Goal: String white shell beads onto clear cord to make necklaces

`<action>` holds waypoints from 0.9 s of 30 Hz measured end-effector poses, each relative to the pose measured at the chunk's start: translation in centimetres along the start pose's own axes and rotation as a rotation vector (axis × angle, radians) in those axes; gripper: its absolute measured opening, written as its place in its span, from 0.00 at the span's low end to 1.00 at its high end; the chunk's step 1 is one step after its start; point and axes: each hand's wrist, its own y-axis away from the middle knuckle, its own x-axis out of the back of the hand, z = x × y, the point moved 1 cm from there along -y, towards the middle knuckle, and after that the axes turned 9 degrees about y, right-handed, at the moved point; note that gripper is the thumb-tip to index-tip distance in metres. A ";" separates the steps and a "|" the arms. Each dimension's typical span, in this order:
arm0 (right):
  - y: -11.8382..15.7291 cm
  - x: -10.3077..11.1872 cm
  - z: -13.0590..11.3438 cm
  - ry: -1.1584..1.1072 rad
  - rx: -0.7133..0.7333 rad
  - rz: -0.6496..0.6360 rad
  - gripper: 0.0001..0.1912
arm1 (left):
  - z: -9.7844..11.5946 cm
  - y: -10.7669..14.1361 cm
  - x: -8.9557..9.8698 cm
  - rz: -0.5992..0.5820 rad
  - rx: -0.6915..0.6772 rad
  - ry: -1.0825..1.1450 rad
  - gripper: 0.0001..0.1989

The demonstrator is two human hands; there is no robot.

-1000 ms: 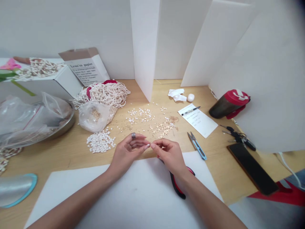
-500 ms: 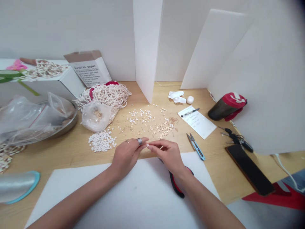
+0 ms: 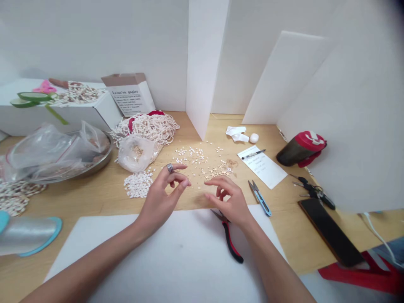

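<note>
The left hand (image 3: pixel 159 200), wearing a ring, and the right hand (image 3: pixel 229 200) hover apart above the wooden bench (image 3: pixel 78 198), fingers loosely curled, open and gripping nothing visible. Just ahead lie scattered white shell beads (image 3: pixel 192 155) and gold starfish charms (image 3: pixel 216 171); red-handled pliers (image 3: pixel 230 240) rest below the right hand on a white sheet (image 3: pixel 176 261).

**Bare forearms, one silver ring**

A chunky, banded silver ring (image 3: pixel 170 168) sits on a finger of the person's left hand (image 3: pixel 158 198), toward the hand's twelve o'clock. The slim left forearm (image 3: pixel 85 265) and right forearm (image 3: pixel 277 269) show bare from seven and five o'clock; the right hand (image 3: pixel 230 202) and left share short, pale fingernails (image 3: pixel 188 183).
</note>
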 end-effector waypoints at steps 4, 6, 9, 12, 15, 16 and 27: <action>0.2 0.2 -0.5 -0.066 0.022 0.038 0.09 | 0.0 0.1 -0.1 -0.080 -0.006 -0.107 0.14; 0.3 -0.1 -0.7 -0.078 0.022 0.024 0.08 | -0.3 0.3 -0.4 -0.127 -0.006 -0.125 0.14; 0.4 -0.7 -0.8 -0.095 0.013 -0.009 0.05 | -0.7 0.6 -0.7 -0.169 0.020 -0.075 0.14; 0.4 -1.0 -0.7 -0.113 0.005 0.010 0.03 | -1.2 0.6 -0.9 -0.195 0.049 0.015 0.15; 0.4 -1.0 -0.7 -0.157 -0.019 0.023 0.03 | -1.8 0.4 -1.1 -0.208 0.025 0.069 0.19; 0.4 -1.0 -0.7 -0.182 -0.031 0.023 0.03 | -2.0 0.4 -1.2 -0.228 0.017 0.060 0.21; -0.7 0.9 1.4 -0.576 -0.259 0.195 0.04 | -1.7 -0.5 -0.3 -0.409 0.103 -0.150 0.15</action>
